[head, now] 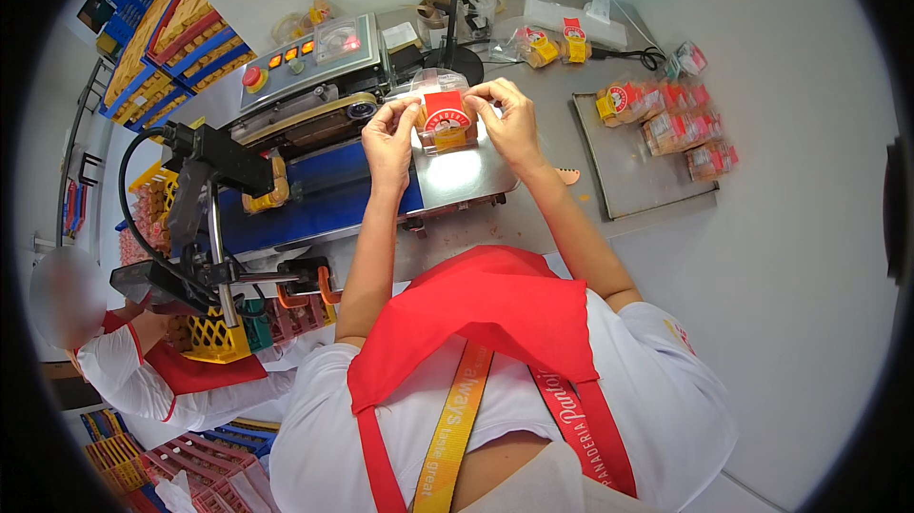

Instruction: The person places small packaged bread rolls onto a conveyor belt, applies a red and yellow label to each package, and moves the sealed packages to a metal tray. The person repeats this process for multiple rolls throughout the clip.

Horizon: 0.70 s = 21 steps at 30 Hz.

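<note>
Both hands hold a clear plastic bag of baked goods (pixel 447 120) with a red and yellow label, at the end of the band sealer. My left hand (pixel 389 142) pinches its left edge between thumb and fingertips. My right hand (pixel 508 120) pinches the right edge the same way. Beneath the bag lies a shiny metal plate (pixel 457 174), joined to the blue conveyor belt (pixel 321 188). Another bagged pack (pixel 265 192) rests on the belt under a black printer head (pixel 232 160). The sealer's control panel (pixel 307 60) has lit orange switches and a red button.
At right a metal tray (pixel 607 177) holds several labelled packs (pixel 682 129). More packs (pixel 557 45) lie near a black stand base (pixel 457 65). A knife handle (pixel 568 176) shows beside my right forearm. A co-worker (pixel 136 363) stands at left near a yellow crate (pixel 218 338).
</note>
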### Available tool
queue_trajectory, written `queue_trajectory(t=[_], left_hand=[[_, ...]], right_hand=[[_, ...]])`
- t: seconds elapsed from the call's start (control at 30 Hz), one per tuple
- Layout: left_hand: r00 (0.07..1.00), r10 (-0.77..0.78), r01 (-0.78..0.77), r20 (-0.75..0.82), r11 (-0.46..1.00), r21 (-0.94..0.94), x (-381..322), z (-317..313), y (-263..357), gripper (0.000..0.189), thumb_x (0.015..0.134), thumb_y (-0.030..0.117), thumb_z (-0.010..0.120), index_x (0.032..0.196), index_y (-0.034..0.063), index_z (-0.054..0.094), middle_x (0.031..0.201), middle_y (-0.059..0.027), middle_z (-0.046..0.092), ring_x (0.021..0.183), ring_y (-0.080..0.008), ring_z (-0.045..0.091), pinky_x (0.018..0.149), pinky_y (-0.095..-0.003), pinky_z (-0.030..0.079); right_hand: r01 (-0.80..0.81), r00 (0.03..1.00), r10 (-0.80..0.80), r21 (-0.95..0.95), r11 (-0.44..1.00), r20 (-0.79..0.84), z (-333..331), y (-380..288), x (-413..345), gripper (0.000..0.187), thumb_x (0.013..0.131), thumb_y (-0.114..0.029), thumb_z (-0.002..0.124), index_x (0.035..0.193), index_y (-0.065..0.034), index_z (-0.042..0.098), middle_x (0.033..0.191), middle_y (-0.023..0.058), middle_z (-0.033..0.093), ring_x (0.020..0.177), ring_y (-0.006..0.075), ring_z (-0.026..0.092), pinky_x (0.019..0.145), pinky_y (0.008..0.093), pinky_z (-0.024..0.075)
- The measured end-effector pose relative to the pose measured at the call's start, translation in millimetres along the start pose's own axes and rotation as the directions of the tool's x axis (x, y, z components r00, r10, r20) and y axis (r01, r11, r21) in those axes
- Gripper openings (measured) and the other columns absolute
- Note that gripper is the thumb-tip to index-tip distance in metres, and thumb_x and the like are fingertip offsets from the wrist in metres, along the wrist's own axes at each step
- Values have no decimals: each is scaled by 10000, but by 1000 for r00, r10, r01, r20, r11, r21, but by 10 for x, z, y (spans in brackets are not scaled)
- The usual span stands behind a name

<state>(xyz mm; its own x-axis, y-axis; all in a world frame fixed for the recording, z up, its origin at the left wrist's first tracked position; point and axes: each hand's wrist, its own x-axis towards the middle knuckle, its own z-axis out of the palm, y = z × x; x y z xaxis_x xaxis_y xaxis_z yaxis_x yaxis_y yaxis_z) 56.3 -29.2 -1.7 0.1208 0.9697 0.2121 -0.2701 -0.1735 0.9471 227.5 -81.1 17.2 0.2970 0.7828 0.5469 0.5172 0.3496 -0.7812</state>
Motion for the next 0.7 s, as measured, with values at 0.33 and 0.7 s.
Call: queue_trajectory(t=[0.33, 0.7], left_hand=[[984, 66, -65, 165, 998, -8, 209, -198, -75, 51, 821, 28, 700, 869, 12, 707, 1063, -107, 656, 947, -124, 602, 840, -266, 486], [781, 18, -73, 625, 995, 63, 339, -379, 226, 165, 804, 7, 674, 959, 36, 725, 1076, -128, 673, 1045, -181, 599, 928, -319, 454]], right_hand=[[-115, 988, 58, 430, 896, 143, 16, 234, 104, 77, 790, -87, 724, 806, -12, 721, 854, 74, 705, 830, 135, 632, 812, 289, 478], [-301, 953, 217, 588, 751, 212, -36, 206, 34, 72, 826, -68, 700, 863, -7, 711, 789, 29, 682, 734, 59, 588, 711, 212, 470]])
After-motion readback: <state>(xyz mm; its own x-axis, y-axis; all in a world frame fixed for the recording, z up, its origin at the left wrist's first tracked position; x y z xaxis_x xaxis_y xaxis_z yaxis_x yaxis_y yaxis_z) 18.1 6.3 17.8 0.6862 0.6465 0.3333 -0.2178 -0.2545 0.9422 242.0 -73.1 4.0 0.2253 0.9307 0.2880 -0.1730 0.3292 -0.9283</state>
